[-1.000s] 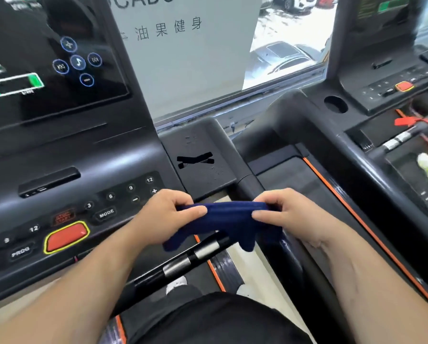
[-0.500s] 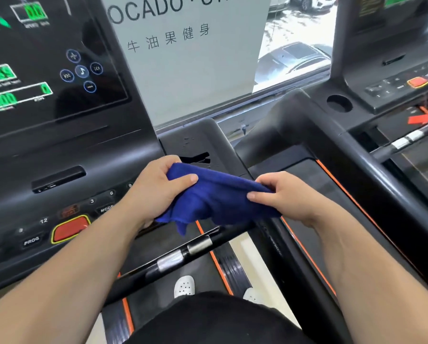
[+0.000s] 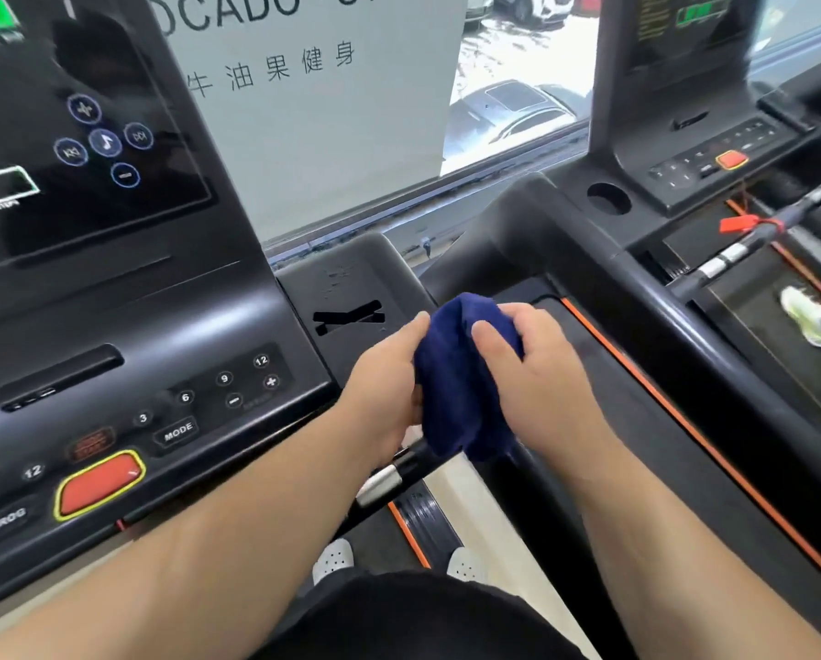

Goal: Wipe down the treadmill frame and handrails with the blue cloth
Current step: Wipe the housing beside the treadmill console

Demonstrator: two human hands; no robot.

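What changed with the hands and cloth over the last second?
The left hand and right hand drew together, gathering the blue cloth from a stretched strip into a bunched wad between them. Nothing was let go: both hands still grip the cloth, above the handlebar.

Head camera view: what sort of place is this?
Most likely a gym: a treadmill console with a red stop button, a second treadmill beside it, and a window sign reading 健身, fitness.

Premises: gym, by my finding.
Equipment: treadmill console (image 3: 127,321) before me; second treadmill console (image 3: 713,145) alongside, at my right.
Signage: window panel (image 3: 322,135) lettered 健身.
Outlook: parked cars (image 3: 518,111) beyond the glass.
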